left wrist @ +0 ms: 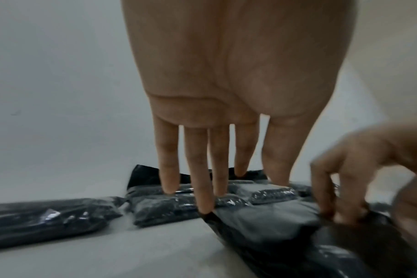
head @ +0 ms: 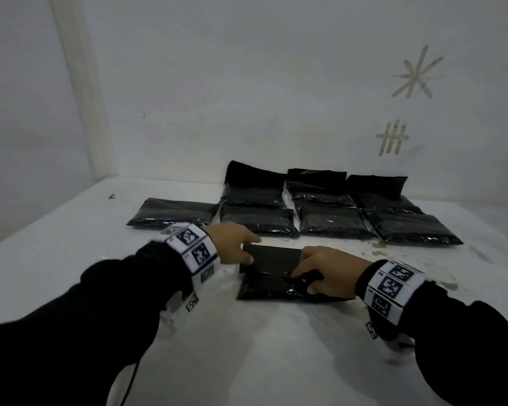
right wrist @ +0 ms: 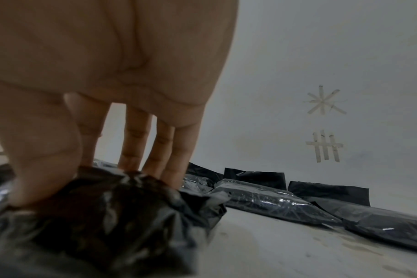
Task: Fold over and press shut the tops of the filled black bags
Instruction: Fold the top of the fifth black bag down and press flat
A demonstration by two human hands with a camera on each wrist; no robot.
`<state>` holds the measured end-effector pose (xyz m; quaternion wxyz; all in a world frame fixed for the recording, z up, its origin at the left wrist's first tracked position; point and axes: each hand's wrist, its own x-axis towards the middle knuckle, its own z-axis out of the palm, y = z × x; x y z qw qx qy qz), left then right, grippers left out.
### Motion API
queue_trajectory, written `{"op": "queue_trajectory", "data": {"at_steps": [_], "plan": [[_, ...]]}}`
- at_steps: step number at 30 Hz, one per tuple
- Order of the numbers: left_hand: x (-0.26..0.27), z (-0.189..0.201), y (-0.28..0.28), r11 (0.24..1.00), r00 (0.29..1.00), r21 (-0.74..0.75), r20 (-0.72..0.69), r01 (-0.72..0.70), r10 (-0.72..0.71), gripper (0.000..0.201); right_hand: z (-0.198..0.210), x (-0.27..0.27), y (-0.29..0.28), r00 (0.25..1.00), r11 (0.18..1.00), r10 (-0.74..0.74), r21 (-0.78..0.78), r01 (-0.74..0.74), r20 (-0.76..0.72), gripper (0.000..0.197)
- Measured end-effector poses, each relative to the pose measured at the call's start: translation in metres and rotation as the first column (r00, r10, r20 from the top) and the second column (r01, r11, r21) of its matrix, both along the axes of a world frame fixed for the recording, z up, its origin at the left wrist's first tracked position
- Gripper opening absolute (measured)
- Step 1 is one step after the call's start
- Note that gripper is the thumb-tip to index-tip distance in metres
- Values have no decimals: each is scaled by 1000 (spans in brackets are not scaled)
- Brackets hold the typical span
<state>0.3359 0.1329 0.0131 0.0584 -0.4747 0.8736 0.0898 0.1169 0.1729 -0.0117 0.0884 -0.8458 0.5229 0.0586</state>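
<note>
As right hand pinches, black bag underneath

Bag in front is black, glossy w/ pale glints on its lower part, matte on the flap. Other bags behind are black too, some w/ a duller grey band across the top & shiny speckled lower halves. Table is white, w/ brownish-grey smudges at right. Wall is off-white; tape marks on it are beige, one a star shape, one a hash grid. Sleeves are black. Wristbands are white w/ black square code patterns
</note>
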Motion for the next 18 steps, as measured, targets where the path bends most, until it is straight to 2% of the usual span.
{"op": "queue_trajectory", "data": {"at_steps": [5, 10, 14, 18], "plan": [[45, 14, -23, 980, 980, -51, 44, -191, 193, 40, 0, 13, -15, 1000, 1000, 0, 12, 0, -2, 40], [82, 2, -31, 946, 929, 27, 196, -324, 313, 54, 0, 24, -28, 1000, 1000, 17, 12, -16, -21, 39], [84, -12, -27, 941, 925, 88, 232, -328, 301, 54, 1, 29, -34, 999, 1000, 19, -3, -19, -36, 40], [76, -17, -21, 958, 939, 66, 229, -278, 256, 48, -1, 30, -34, 999, 1000, 17, -16, -18, -42, 39]]}}
